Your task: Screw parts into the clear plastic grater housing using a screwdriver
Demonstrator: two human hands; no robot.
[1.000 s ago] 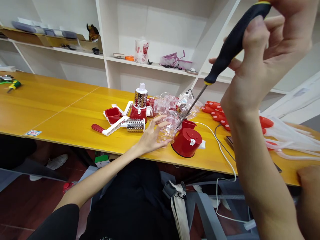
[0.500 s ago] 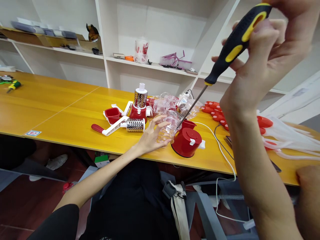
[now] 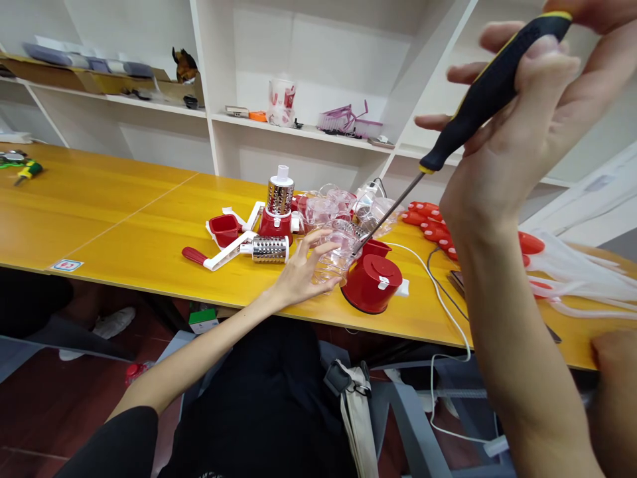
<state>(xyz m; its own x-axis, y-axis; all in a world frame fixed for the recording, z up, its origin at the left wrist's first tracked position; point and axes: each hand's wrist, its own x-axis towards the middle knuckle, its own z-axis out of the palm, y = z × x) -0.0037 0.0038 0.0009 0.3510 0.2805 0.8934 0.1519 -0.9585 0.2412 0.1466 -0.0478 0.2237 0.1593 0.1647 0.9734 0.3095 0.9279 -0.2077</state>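
My right hand [image 3: 527, 113] grips a black and yellow screwdriver [image 3: 497, 83], its shaft slanting down to the left. The tip meets the side of a clear plastic part [image 3: 341, 245] on the table. Around that part the fingers of my left hand [image 3: 303, 272] are curled, holding it steady. A red grater base [image 3: 373, 282] lies just to the right of it. Left of my left hand are a metal grater drum [image 3: 269, 249] on a white crank with a red handle [image 3: 194, 255], a red hopper [image 3: 225, 229], and an upright grater [image 3: 279, 206].
More clear plastic parts [image 3: 321, 206] stand behind. A white cable [image 3: 428, 265] crosses the table [image 3: 124, 219] on the right, near a pile of red-and-white items [image 3: 532, 242]. White shelving [image 3: 303, 149] rises at the back. Another person's arm [image 3: 617, 378] shows at the right edge.
My right hand has rotated the screwdriver handle and shifted slightly right, so the shaft leans lower. Its tip stays at the clear part. My left hand has barely moved.
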